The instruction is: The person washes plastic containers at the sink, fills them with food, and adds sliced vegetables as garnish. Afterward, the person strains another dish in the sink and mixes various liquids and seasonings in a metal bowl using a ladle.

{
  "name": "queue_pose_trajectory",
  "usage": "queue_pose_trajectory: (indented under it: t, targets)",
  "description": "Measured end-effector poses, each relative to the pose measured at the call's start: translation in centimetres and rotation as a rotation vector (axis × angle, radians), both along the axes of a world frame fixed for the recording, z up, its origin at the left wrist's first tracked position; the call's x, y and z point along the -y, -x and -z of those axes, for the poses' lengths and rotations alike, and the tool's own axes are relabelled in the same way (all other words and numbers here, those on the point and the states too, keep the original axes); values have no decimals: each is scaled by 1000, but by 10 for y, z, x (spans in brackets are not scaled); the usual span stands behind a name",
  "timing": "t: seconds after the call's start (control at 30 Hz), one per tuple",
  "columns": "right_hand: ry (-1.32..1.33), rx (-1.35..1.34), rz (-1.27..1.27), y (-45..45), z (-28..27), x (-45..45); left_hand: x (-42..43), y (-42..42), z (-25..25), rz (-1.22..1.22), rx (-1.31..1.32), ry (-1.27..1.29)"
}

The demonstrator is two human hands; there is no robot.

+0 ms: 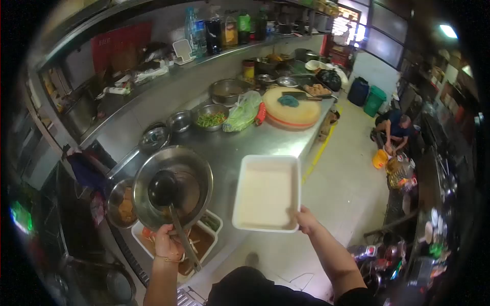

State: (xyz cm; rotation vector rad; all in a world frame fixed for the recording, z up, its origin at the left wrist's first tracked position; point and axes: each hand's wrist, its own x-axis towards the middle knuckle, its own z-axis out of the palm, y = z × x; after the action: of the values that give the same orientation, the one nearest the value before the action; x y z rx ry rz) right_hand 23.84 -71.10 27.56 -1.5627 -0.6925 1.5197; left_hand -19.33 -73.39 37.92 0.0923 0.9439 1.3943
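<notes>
My left hand (168, 246) is closed at the near rim of a steel mixing bowl (203, 176), which is tilted towards me. A ladle (185, 237) rests in the bowl, its dark head inside and its handle passing over the rim beside my fingers. My right hand (305, 220) grips the near right corner of a white rectangular tray (238, 196). A smooth cream-coloured surface shows inside the tray; whether it is liquid I cannot tell. Partly hidden under the bowl is a white container (218, 224) with brown liquid and food pieces.
A steel counter (224, 150) carries a bowl of chopped greens (211, 117), a bagged green vegetable (242, 113) and a round chopping board (278, 109) with a cleaver (306, 96). Bottles (214, 33) line the shelf. A person (395, 127) crouches on the floor at right.
</notes>
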Motion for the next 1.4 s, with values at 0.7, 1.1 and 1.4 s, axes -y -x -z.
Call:
queue_pose_trajectory:
  t: [0.7,1.1,1.4]
  targets:
    - [276,-418,-1110,-56,-99,-339,-304,-330,75,-496,70,78]
    - [-33,-307,-1015,-123,-136,-524,-385,-375,77,-612,346,-65]
    - [-559,786,-960,-92,-128,-762,-412,-362,57,-642,251,100]
